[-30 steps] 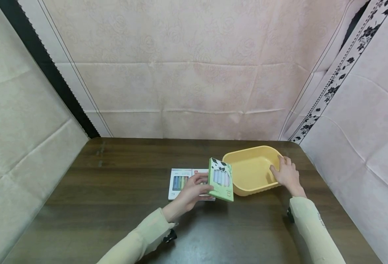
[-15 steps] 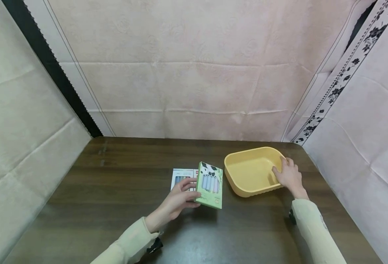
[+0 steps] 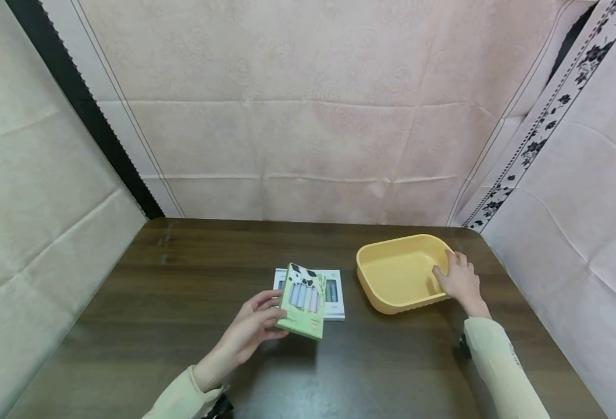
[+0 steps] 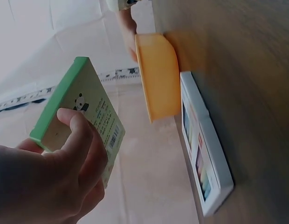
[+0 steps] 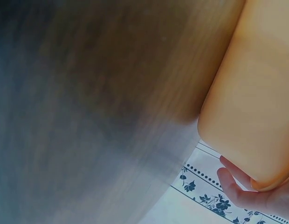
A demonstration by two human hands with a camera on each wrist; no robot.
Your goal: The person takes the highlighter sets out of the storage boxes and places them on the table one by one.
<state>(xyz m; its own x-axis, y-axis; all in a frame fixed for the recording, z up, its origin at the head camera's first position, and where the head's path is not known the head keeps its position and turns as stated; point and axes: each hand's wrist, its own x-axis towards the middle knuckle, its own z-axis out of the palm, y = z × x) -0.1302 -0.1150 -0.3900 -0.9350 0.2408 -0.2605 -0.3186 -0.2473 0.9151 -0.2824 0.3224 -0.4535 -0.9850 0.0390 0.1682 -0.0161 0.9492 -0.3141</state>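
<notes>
My left hand (image 3: 252, 326) grips the left edge of a green box of pens (image 3: 303, 305) with a cow's face and pale pens on its front. The box is held tilted above the table, partly covering a white flat box (image 3: 334, 295) behind it. In the left wrist view, the back of the green box (image 4: 99, 112) shows a panda and a barcode. Coloured sticks show through two windows of the white box (image 4: 207, 154). My right hand (image 3: 460, 282) holds the right rim of a yellow plastic basin (image 3: 396, 273), thumb inside. Fingers lie outside the basin (image 5: 251, 93) in the right wrist view.
Everything stands on a dark wooden table (image 3: 171, 302). Pale patterned cloth (image 3: 308, 139) hangs behind it and along both sides. The basin stands to the right of the white box, with a gap of tabletop between them.
My left hand has carried the green box left and toward me, away from the basin. More of the white box's right side now shows. My right hand stays on the basin rim.
</notes>
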